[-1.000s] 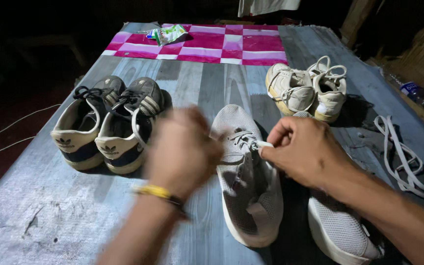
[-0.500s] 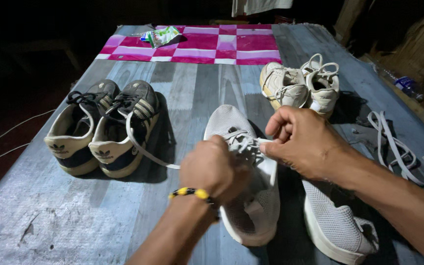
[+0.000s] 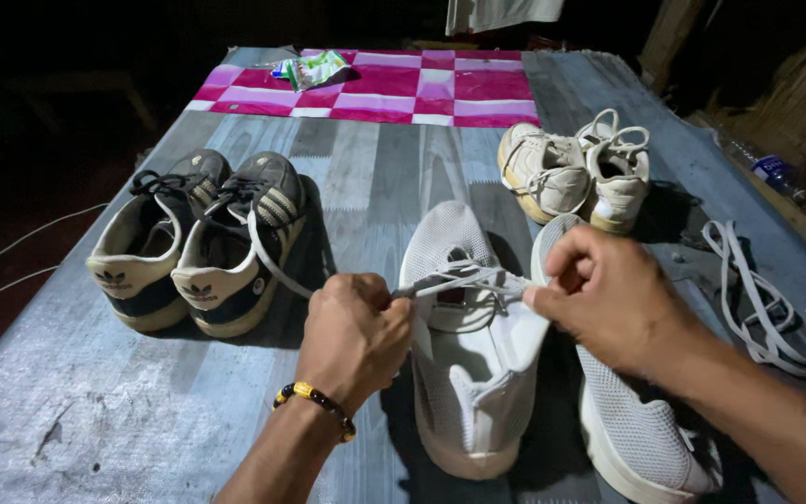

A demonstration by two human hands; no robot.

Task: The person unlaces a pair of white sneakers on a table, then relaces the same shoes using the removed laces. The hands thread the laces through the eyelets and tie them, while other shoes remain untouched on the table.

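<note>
At lower centre of the frame, the left hand and right hand each pinched the white lace of a white mesh shoe lying on the desk.

Harsh frontal light, black surroundings

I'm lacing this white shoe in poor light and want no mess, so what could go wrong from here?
1. Both the left hand and right hand pull the white lace sideways over the white mesh shoe; uneven pulling could leave one end short.
2. The loose lace lying by the right arm might get swept off the grey table.
3. The dark surroundings could hide a skipped eyelet.
</note>
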